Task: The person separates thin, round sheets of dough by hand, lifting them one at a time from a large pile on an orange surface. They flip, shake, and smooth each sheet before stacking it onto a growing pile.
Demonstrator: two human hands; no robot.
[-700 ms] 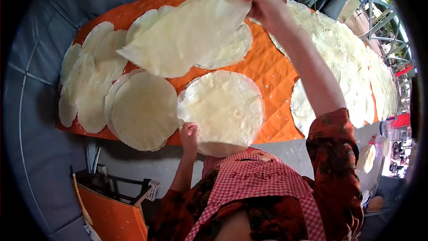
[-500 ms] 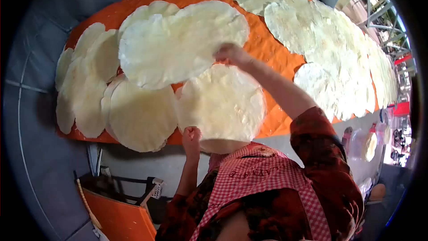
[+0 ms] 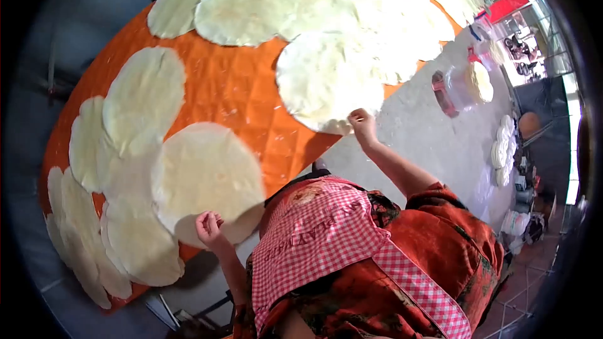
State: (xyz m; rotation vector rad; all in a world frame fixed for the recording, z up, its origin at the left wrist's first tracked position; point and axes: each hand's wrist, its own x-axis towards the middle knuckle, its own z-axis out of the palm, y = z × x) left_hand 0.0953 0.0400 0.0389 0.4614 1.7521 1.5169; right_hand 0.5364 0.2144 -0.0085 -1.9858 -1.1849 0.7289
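My right hand (image 3: pixel 363 127) is closed in a pinch at the near edge of a thin round flatbread (image 3: pixel 326 78), which overlaps a broad layer of similar sheets behind it. My left hand (image 3: pixel 209 227), its fingers curled with nothing visible in them, is over the near edge of another pale round flatbread (image 3: pixel 210 169). That round overlaps the flatbreads beside it on the left. Farther back on the left, an oval flatbread (image 3: pixel 146 91) lies across its neighbours.
An orange cloth (image 3: pixel 245 81) covers the table beneath the flatbreads. Grey floor (image 3: pixel 408 144) runs along its right side, where a clear plastic bag (image 3: pixel 461 85) with pale rounds stands. White bundles (image 3: pixel 502 150) lie farther right.
My view has turned to the right. My right hand has moved from the left-hand flatbreads to the edge of one on the right. My left hand stays by the near round.
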